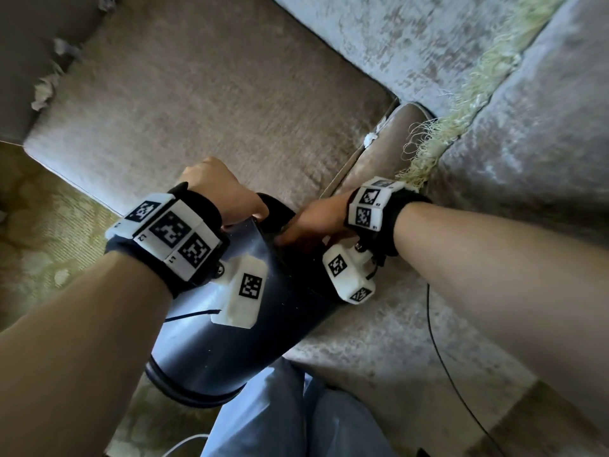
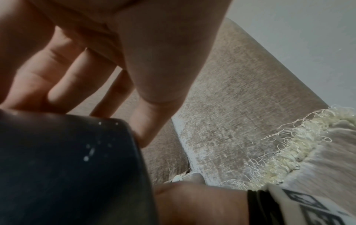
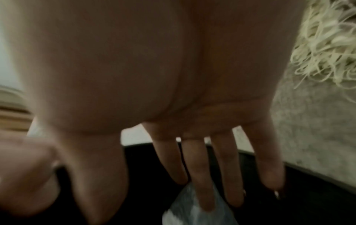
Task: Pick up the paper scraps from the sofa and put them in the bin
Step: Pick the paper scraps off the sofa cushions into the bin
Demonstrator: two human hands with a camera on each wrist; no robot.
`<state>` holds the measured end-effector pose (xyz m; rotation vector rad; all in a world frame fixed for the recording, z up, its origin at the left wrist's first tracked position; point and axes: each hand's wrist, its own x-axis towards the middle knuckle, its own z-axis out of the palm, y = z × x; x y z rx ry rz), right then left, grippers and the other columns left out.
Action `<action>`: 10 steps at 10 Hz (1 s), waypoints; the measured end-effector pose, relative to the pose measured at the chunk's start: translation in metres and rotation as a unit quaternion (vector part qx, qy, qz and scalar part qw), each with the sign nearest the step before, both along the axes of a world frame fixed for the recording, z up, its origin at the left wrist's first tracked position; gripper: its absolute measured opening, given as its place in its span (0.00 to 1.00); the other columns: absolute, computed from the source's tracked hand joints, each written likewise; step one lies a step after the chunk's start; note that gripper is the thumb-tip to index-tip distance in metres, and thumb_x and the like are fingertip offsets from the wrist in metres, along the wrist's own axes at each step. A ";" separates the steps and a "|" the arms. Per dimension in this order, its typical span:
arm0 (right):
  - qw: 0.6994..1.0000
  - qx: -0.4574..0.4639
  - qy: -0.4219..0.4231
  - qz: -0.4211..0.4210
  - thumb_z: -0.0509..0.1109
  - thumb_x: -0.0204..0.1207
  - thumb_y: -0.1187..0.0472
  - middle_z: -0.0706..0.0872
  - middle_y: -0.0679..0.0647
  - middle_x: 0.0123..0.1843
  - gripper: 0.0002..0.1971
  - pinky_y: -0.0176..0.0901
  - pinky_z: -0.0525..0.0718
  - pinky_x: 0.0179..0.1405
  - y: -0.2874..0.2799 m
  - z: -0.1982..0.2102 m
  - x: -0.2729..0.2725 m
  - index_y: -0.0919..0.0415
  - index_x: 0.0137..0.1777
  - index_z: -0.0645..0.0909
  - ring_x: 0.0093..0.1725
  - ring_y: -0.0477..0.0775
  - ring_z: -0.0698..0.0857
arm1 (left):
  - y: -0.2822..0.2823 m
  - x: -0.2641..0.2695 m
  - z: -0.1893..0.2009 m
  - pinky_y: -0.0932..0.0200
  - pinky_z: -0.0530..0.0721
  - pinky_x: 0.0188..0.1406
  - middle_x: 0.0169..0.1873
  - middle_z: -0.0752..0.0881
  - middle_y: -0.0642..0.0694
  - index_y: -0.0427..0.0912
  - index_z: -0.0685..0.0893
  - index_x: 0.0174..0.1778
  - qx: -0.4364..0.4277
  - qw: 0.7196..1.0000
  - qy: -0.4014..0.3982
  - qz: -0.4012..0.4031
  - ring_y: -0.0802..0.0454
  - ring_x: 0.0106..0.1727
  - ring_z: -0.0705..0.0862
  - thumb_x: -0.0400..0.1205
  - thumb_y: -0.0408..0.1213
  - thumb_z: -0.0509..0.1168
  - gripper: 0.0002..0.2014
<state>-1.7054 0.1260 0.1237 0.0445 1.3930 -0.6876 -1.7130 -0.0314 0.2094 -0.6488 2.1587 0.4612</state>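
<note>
Drop-off step judged in hand. Left hand (image 1: 217,189) gripped the rim of the tilted black bin (image 1: 230,311); right hand (image 1: 313,222), fingers straight and spread, reached into its mouth above a crumpled paper scrap (image 3: 188,210). Scraps remaining: grey-white wads (image 1: 44,94) at ten o'clock on the sofa (image 1: 204,103), one (image 1: 369,139) in the cushion gap at one o'clock. Next move: fetch those

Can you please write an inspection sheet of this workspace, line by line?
Surface: beige sofa seat cushion, fringed throw beside it.
Job's things: dark bin held tilted against the sofa; paper scraps remain near the backrest; one scrap inside the bin.
Clutter: small white scrap in the cushion gap.
Grippers: left hand grips the bin rim; right hand open over the bin mouth.
Cables: black cable across the sofa.
Surroundings: patterned carpet.
</note>
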 end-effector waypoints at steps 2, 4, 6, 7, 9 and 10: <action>0.958 0.141 0.175 -0.181 0.72 0.74 0.51 0.91 0.60 0.56 0.14 0.53 0.88 0.54 0.049 -0.025 -0.050 0.61 0.50 0.86 0.49 0.57 0.90 | 0.004 -0.010 -0.003 0.42 0.94 0.37 0.28 0.92 0.42 0.37 0.92 0.33 -0.003 1.000 -0.008 -0.008 0.44 0.29 0.93 0.51 0.49 0.77 0.22; 0.887 0.289 0.339 -0.120 0.72 0.72 0.51 0.83 0.60 0.62 0.28 0.50 0.82 0.54 0.079 -0.037 -0.092 0.64 0.69 0.77 0.61 0.64 0.83 | 0.002 -0.034 -0.017 0.39 0.94 0.39 0.30 0.93 0.39 0.34 0.91 0.34 0.024 1.000 -0.011 0.007 0.41 0.32 0.93 0.52 0.48 0.77 0.22; 0.872 0.306 0.366 -0.112 0.69 0.79 0.57 0.68 0.65 0.80 0.33 0.57 0.68 0.75 0.084 -0.057 -0.108 0.65 0.81 0.63 0.78 0.67 0.69 | 0.004 -0.050 -0.034 0.51 0.93 0.34 0.24 0.91 0.42 0.35 0.91 0.34 0.049 0.998 -0.016 0.032 0.46 0.25 0.92 0.62 0.44 0.83 0.15; 0.869 0.313 0.371 -0.102 0.69 0.77 0.56 0.73 0.64 0.76 0.29 0.56 0.74 0.69 0.084 -0.064 -0.114 0.66 0.76 0.70 0.74 0.67 0.74 | 0.008 -0.052 -0.040 0.57 0.88 0.25 0.24 0.91 0.42 0.36 0.91 0.35 0.048 0.998 -0.015 0.033 0.47 0.24 0.92 0.63 0.43 0.83 0.15; 0.875 0.347 0.335 -0.046 0.74 0.72 0.45 0.87 0.60 0.54 0.21 0.46 0.78 0.41 0.086 -0.065 -0.131 0.65 0.52 0.83 0.46 0.60 0.82 | 0.015 -0.056 -0.043 0.62 0.82 0.21 0.26 0.92 0.44 0.39 0.93 0.36 0.031 0.999 -0.026 0.021 0.49 0.28 0.92 0.60 0.47 0.81 0.16; 0.879 0.342 0.327 -0.063 0.74 0.73 0.51 0.86 0.61 0.56 0.19 0.46 0.79 0.44 0.090 -0.068 -0.134 0.64 0.57 0.83 0.50 0.61 0.83 | 0.018 -0.058 -0.045 0.62 0.81 0.22 0.25 0.92 0.45 0.41 0.93 0.36 0.031 0.999 -0.033 0.011 0.50 0.28 0.92 0.60 0.49 0.81 0.16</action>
